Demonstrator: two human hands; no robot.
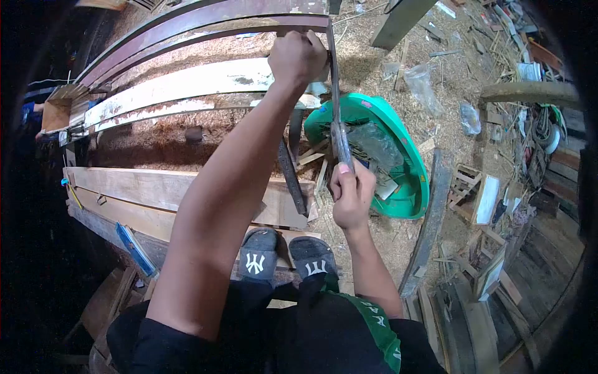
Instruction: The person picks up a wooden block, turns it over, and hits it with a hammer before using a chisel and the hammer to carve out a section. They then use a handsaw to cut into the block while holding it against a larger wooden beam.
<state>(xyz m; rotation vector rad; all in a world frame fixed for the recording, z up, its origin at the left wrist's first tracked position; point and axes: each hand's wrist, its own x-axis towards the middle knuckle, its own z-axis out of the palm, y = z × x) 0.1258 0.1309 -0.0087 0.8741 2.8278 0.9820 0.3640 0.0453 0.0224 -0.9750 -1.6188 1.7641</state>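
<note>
My left hand (298, 57) is a closed fist at the end of the dark red board (249, 12), at the top centre; what its fingers grip is hidden. My right hand (352, 194) is wrapped round the lower end of a long, narrow metal tool (337, 106), which looks like a saw. The tool runs up past the board's end, just right of my left hand. Under it stands a green plastic basin (398, 134) with clear plastic and scraps inside. Beside my left forearm lies a white-painted board (187, 84).
Light planks (137, 187) lie left of my feet, with a blue-framed object (135, 248) on them. A dark bar (291, 177) slants near the basin. Wooden posts (402, 25), small frames (487, 199) and scrap wood cover the right side, over a sawdust-strewn floor.
</note>
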